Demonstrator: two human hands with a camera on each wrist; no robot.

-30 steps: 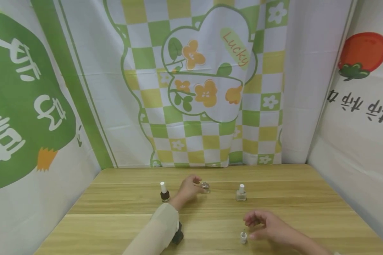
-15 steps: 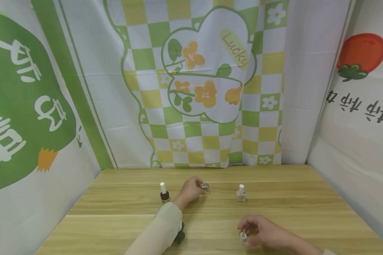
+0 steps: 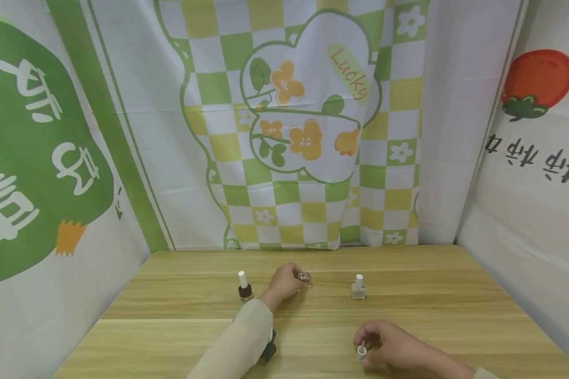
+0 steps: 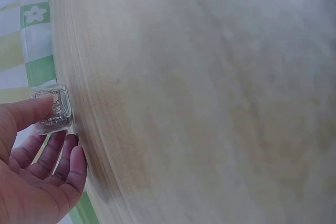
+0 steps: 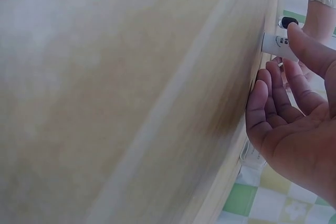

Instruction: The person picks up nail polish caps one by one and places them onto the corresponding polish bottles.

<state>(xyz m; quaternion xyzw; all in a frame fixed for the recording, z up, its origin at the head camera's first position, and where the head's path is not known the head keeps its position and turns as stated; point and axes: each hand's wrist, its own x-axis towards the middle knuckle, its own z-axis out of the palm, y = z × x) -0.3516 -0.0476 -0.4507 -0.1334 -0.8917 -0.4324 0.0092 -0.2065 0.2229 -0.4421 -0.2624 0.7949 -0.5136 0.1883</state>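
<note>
My left hand (image 3: 284, 283) holds a small clear glass nail polish bottle (image 4: 56, 109) with silvery glitter, its thumb on one side and fingers on the other. The bottle (image 3: 305, 279) sits on the table and carries no cap. Nearer the front, my right hand (image 3: 390, 345) pinches a white nail polish cap (image 3: 361, 353) between thumb and fingers. This cap stands upside down on the table, its thin brush stem pointing up. In the right wrist view, the thumb lies against the white cap (image 5: 278, 45), with the fingers curled on its other side.
A dark nail polish bottle with a white cap (image 3: 244, 290) stands left of my left hand. Another, pale with a white cap (image 3: 358, 290), stands at the right on the wooden table (image 3: 180, 295). A dark strap-like object (image 3: 268, 349) shows beside the left sleeve. Printed cloth (image 3: 294, 210) hangs behind.
My right hand has moved left and slightly down, and its thumb and fingers have closed on the white cap. My left fingers have closed in on the glitter bottle.
</note>
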